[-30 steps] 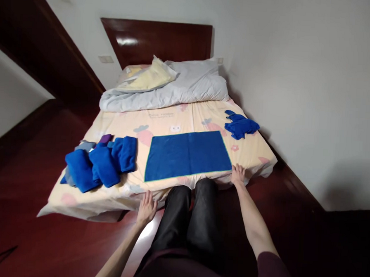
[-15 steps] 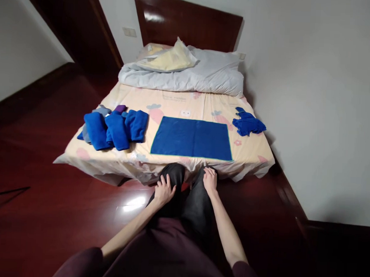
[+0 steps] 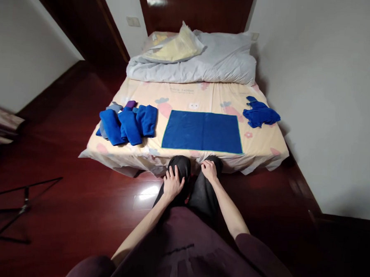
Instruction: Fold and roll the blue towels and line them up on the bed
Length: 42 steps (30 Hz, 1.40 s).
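Note:
My left hand [image 3: 172, 183] lies flat on my left knee, fingers spread and holding nothing. My right hand [image 3: 209, 171] rests on my right knee, fingers loosely stretched, also empty. Just beyond my knees a blue towel [image 3: 203, 131] is spread flat at the near edge of the bed [image 3: 265, 149]. A row of folded blue towels [image 3: 128, 124] lies on the bed's left side. Near the wall on the right lies a crumpled blue cloth [image 3: 260, 115].
A grey duvet [image 3: 207, 63] and a yellow pillow [image 3: 174, 49] are heaped at the bed's head against a dark wooden headboard [image 3: 194, 6]. Dark red wooden floor [image 3: 60, 198] surrounds the bed. A thin black stand [image 3: 20, 206] lies on the floor at left. A white wall [image 3: 329, 100] runs along the right.
Both hands left the bed's near edge and came back onto my knees. The view shifted back and left, showing more floor.

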Tool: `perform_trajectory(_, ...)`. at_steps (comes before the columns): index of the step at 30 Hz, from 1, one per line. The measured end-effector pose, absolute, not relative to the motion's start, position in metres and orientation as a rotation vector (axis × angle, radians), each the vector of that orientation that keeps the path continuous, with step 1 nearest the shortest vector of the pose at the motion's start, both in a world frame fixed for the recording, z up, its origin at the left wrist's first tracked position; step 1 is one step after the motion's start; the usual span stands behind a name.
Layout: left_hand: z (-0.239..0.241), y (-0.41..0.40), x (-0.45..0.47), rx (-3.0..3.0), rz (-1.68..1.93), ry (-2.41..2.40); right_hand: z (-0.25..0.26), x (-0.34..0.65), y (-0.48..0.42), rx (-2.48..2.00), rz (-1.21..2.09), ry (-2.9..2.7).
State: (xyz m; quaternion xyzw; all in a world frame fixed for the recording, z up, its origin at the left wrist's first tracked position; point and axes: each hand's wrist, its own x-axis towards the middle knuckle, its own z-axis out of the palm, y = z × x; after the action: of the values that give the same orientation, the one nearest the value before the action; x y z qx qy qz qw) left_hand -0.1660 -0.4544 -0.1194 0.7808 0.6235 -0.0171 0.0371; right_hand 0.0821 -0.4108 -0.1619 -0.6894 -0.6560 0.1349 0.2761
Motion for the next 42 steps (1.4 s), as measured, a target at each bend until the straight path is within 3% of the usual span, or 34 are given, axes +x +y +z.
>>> perform_trajectory(7,-0.128,-0.439,-0.161,2.303,-0.045,1.918,-0.16,0.069,-0.396,-1.838,0.529,-1.577)
perform_trajectory(17,-0.136,-0.406,-0.174,2.199,-0.048,1.924,-0.163,0.033,-0.37,-1.104,1.239,-0.147)
perform_trajectory(25,-0.15,-0.398,-0.178,2.173,-0.004,1.931,-0.187,0.003,-0.354,-1.04,1.135,-0.01)
perform_trajectory(42,-0.158,-0.387,-0.199,2.224,-0.08,1.826,-0.18,0.003,-0.333,-0.893,1.142,0.344)
